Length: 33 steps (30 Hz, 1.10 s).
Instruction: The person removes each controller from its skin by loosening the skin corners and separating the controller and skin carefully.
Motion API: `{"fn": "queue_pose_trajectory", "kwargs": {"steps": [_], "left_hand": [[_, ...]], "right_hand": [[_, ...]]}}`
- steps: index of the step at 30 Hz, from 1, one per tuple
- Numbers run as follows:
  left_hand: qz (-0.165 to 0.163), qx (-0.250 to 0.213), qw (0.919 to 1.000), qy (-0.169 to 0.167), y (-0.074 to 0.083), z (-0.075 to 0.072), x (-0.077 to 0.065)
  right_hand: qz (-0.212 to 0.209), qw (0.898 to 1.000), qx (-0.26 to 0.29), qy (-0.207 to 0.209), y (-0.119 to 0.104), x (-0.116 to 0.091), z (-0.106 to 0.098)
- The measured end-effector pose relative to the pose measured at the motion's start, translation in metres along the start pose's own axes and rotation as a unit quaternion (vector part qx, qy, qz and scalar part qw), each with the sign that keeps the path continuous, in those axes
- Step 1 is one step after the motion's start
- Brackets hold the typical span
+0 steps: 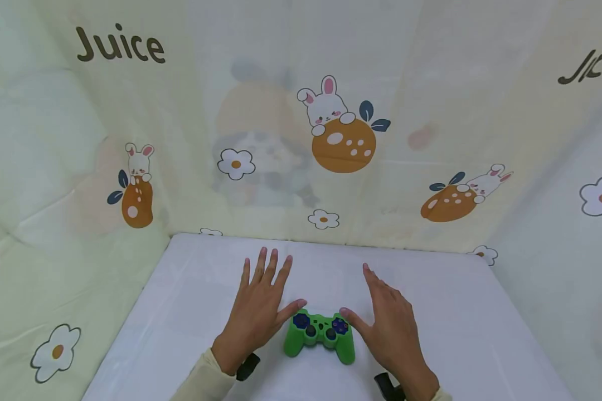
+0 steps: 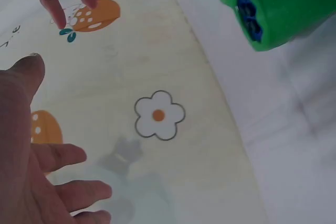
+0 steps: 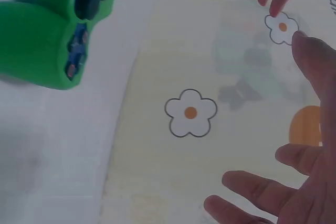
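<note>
A green game controller [image 1: 321,333] with dark blue button pads and two black thumbsticks lies on the white table between my hands. On its left side my left hand [image 1: 261,306] is held with straight, spread fingers, the thumb pointing toward the controller's upper left corner. My right hand [image 1: 393,326] hovers to the right, fingers extended, its thumb tip overlapping the upper right corner in the head view. Neither hand grips anything. Both wrist views show part of the controller [image 2: 294,9], [image 3: 47,40] apart from the fingers.
The white table [image 1: 431,295] ends at a cream cloth backdrop [image 1: 261,33] printed with bunnies, oranges and flowers. Cloth also hangs along the left and right sides. A black wrist camera [image 1: 248,366] sits on the left wrist and another black camera [image 1: 388,386] on the right.
</note>
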<state>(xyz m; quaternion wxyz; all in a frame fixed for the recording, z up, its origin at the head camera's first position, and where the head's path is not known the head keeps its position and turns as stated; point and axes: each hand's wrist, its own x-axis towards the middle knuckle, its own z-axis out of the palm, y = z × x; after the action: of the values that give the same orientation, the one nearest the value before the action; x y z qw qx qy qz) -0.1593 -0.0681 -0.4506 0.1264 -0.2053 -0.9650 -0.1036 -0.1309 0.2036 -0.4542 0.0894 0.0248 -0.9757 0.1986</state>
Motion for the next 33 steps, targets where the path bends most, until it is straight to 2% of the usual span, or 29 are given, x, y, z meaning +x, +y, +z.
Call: {"fn": "queue_pose_trajectory", "kwargs": {"steps": [4,8,19,26,33], "left_hand": [[-0.001,-0.016,0.9999,0.003,-0.001,0.011,-0.004],[-0.013,-0.032,0.9994,-0.009,-0.002,0.024,-0.009],[-0.037,-0.058,0.9975,-0.016,-0.005,0.06,-0.024],[-0.04,-0.077,0.9961,0.016,-0.007,0.081,-0.032],[-0.047,-0.095,0.9935,0.043,-0.009,0.1,-0.037]], "right_hand": [[0.002,1.0,0.013,0.001,0.004,-0.002,0.01],[0.01,1.0,0.024,-0.007,0.008,-0.003,0.021],[0.06,0.996,0.062,-0.033,0.018,-0.011,0.052],[0.071,0.992,0.095,-0.04,0.024,-0.016,0.067],[0.086,0.986,0.126,-0.065,0.031,-0.016,0.082]]}}
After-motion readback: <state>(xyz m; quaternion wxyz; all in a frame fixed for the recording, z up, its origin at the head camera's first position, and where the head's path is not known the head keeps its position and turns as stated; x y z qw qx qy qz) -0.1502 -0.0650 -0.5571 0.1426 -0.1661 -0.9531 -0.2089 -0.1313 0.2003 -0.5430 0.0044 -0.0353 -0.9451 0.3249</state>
